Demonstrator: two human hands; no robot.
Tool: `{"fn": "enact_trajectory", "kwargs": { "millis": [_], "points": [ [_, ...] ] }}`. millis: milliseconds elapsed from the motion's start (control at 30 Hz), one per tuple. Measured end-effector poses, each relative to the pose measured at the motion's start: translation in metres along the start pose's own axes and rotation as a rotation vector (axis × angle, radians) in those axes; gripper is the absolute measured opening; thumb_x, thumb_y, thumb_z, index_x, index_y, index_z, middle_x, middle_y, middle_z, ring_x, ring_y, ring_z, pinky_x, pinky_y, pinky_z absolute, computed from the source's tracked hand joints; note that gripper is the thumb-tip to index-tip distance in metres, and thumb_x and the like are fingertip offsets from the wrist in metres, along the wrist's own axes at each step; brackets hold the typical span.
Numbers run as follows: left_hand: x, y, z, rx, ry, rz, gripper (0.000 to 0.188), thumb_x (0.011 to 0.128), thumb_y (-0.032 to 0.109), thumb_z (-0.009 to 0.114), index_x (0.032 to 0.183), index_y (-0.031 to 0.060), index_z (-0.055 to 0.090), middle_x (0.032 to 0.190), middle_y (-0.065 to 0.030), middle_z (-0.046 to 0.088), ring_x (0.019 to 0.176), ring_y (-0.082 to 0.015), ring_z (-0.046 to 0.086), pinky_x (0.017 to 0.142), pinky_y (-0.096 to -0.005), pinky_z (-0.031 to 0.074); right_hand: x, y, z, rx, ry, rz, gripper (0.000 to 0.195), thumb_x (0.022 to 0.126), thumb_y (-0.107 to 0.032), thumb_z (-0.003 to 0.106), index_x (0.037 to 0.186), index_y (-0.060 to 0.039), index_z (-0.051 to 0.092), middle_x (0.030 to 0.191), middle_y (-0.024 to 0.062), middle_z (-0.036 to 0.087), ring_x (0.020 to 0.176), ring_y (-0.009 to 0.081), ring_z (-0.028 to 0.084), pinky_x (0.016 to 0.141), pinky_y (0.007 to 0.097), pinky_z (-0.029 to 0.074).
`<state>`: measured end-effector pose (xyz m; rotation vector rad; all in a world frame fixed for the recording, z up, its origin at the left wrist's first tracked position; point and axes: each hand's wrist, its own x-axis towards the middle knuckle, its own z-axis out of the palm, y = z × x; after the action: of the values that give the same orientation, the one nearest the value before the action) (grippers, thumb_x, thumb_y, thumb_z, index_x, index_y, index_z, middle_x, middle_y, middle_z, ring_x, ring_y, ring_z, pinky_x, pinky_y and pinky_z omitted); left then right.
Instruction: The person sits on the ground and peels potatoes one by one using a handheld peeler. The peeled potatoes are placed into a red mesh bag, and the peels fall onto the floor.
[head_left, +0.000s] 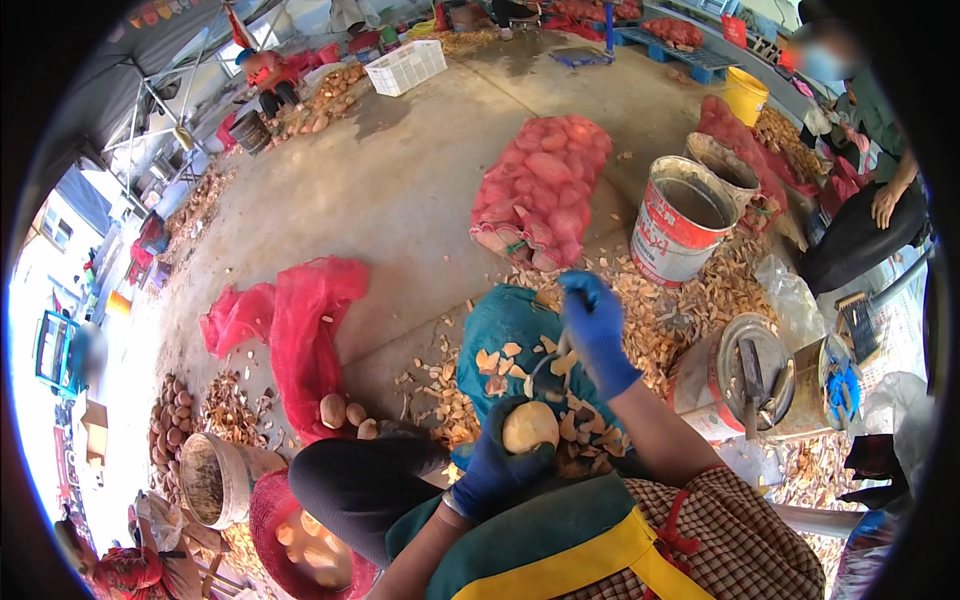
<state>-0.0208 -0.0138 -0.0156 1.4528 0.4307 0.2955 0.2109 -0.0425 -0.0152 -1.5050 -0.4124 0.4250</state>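
My left hand (501, 466), in a blue work glove, cups a pale peeled tuber (530, 427) above my lap. My right hand (596, 330), gloved the same way, is raised beyond it with curled fingers. It grips a peeling knife (549, 379), whose dark blade points down and back towards the tuber; the handle is mostly hidden by the glove. Beneath the knife, a teal cloth (491, 330) drapes over my leg with loose peel shavings (499, 366) on it. A green apron (525, 536) with a yellow band covers my lap.
A red mesh sack of tubers (551, 172) lies ahead, with buckets (679, 225) to its right. Peelings (675, 330) cover the floor. At left are a limp red net (307, 337), unpeeled tubers (169, 420) and a red-lined tub (274, 517) of peeled pieces in liquid. A co-worker (885, 150) sits at right.
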Motion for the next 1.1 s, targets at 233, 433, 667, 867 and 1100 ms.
{"fn": "enact_trajectory", "kwargs": {
  "millis": [233, 433, 667, 867, 1100],
  "points": [
    [0.005, 0.002, 0.007, 0.598, 0.034, 0.224, 0.078, 0.077, 0.023, 0.088, 0.138, 0.0012, 0.045, 0.125, -0.0168, 0.064, 0.114, -0.0255, 0.064, 0.097, -0.0377, 0.053, 0.002, -0.024, -0.006, -0.305, 0.100, -0.090, 0.013, 0.097, -0.009, 0.059, 0.105, -0.0078, 0.069, 0.092, 0.0093, 0.068, 0.077, 0.0231, 0.071, 0.069, 0.0347, 0.056],
    [0.005, -0.011, 0.015, 0.459, 0.115, 0.195, 0.069, 0.077, 0.021, 0.086, 0.131, -0.0008, 0.050, 0.118, -0.0177, 0.065, 0.107, -0.0296, 0.067, 0.091, -0.0419, 0.055, -0.035, -0.013, 0.017, -0.359, -0.276, -0.444, 0.014, 0.093, -0.007, 0.064, 0.104, -0.0109, 0.071, 0.092, 0.0058, 0.069, 0.082, 0.0146, 0.066, 0.076, 0.0311, 0.054],
    [-0.001, 0.020, 0.021, 0.670, 0.053, 0.151, 0.073, 0.072, 0.022, 0.088, 0.131, 0.0031, 0.050, 0.126, -0.0199, 0.060, 0.117, -0.0296, 0.062, 0.092, -0.0437, 0.054, 0.028, 0.004, -0.027, -0.673, 0.325, -0.288, 0.016, 0.090, -0.012, 0.062, 0.103, -0.0141, 0.071, 0.099, 0.0152, 0.069, 0.095, 0.0332, 0.070, 0.081, 0.0426, 0.056],
    [-0.030, -0.016, -0.040, -0.216, 0.342, 0.042, 0.059, 0.089, 0.020, 0.067, 0.141, 0.0019, 0.046, 0.126, -0.0164, 0.060, 0.104, -0.0262, 0.067, 0.083, -0.0372, 0.058, 0.007, -0.002, -0.021, -0.441, 0.037, -0.170, 0.023, 0.090, -0.020, 0.064, 0.112, -0.0150, 0.069, 0.102, 0.0134, 0.069, 0.094, 0.0311, 0.069, 0.084, 0.0414, 0.055],
    [-0.145, -0.002, -0.169, -0.420, 1.023, 0.470, 0.041, 0.107, 0.036, 0.049, 0.132, 0.0050, 0.055, 0.125, -0.0099, 0.062, 0.109, -0.0211, 0.062, 0.096, -0.0355, 0.051, -0.031, 0.031, -0.008, -0.052, -0.299, -0.171, 0.040, 0.085, 0.003, 0.064, 0.124, -0.0072, 0.065, 0.105, 0.0042, 0.069, 0.091, 0.0128, 0.064, 0.081, 0.0299, 0.055]
  ]
}}
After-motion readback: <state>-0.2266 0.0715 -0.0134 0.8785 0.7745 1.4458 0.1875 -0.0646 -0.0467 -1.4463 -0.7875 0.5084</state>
